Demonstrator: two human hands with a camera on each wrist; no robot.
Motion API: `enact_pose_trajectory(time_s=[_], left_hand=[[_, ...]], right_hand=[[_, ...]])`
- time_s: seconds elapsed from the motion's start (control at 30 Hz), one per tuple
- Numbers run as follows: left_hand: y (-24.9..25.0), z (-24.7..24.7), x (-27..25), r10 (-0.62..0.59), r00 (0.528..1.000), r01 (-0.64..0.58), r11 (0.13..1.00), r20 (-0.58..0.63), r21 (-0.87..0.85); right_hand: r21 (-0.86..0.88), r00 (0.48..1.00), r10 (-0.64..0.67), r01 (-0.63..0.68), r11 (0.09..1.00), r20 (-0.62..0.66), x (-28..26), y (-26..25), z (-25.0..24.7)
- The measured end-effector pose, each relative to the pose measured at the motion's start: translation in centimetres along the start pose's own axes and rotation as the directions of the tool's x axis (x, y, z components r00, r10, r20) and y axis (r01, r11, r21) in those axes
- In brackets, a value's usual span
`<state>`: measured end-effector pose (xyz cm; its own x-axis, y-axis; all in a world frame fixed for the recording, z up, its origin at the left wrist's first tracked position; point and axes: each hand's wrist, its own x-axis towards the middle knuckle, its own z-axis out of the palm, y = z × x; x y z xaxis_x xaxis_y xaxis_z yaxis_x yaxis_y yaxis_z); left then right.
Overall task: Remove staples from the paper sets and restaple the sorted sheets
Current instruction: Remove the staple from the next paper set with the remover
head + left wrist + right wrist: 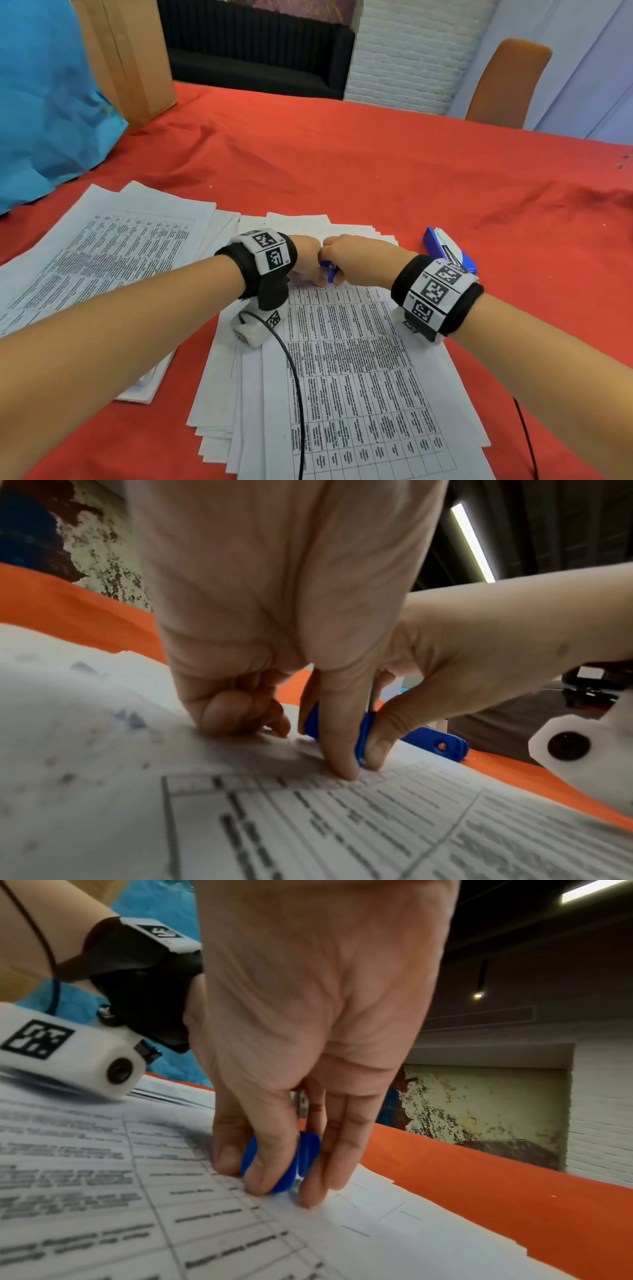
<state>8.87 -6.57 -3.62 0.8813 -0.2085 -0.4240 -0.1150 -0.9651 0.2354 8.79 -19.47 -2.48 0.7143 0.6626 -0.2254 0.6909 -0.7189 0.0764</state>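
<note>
A fanned stack of printed sheets point(359, 359) lies in front of me on the red cloth. Both hands meet at its far edge. My right hand point(349, 255) pinches a small blue staple remover point(281, 1164) between thumb and fingers, its tip down on the top sheet's corner. My left hand point(308, 253) sits right beside it with fingers curled under, knuckles and thumb point(342, 761) pressing the paper down. A blue stapler point(448, 248) lies on the cloth just right of the hands. The staple itself is hidden.
A second spread of printed sheets point(102, 246) lies to the left. A blue bag point(44, 102) and a cardboard box point(126, 58) stand at the back left, an orange chair point(503, 82) beyond the far edge. Cables trail from both wrist cameras.
</note>
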Motion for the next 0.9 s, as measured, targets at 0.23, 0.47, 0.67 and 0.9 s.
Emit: enact_pose_trajectory(time_s=[0.23, 0.47, 0.67, 0.9], left_hand=[[0.1, -0.3, -0.1, 0.003, 1.0, -0.004, 0.99, 0.014, 0.137], [0.1, -0.2, -0.5, 0.002, 1.0, 0.0, 0.986, -0.015, 0.17], [0.0, 0.3, -0.6, -0.006, 0.999, 0.011, 0.991, -0.037, 0.135], [0.0, 0.6, -0.6, -0.004, 0.998, 0.014, 0.99, -0.069, 0.143]], right_hand=[[0.105, 1.0, 0.024, -0.022, 0.994, -0.019, 0.1, 0.4, 0.8], [0.541, 0.994, 0.112, -0.096, 0.835, 0.003, -0.4, 3.1, 1.4], [0.869, 0.991, 0.109, -0.117, 0.481, 0.073, -1.0, 3.9, 1.8], [0.984, 0.986, 0.091, -0.148, 0.098, 0.139, -1.0, 5.0, 2.5]])
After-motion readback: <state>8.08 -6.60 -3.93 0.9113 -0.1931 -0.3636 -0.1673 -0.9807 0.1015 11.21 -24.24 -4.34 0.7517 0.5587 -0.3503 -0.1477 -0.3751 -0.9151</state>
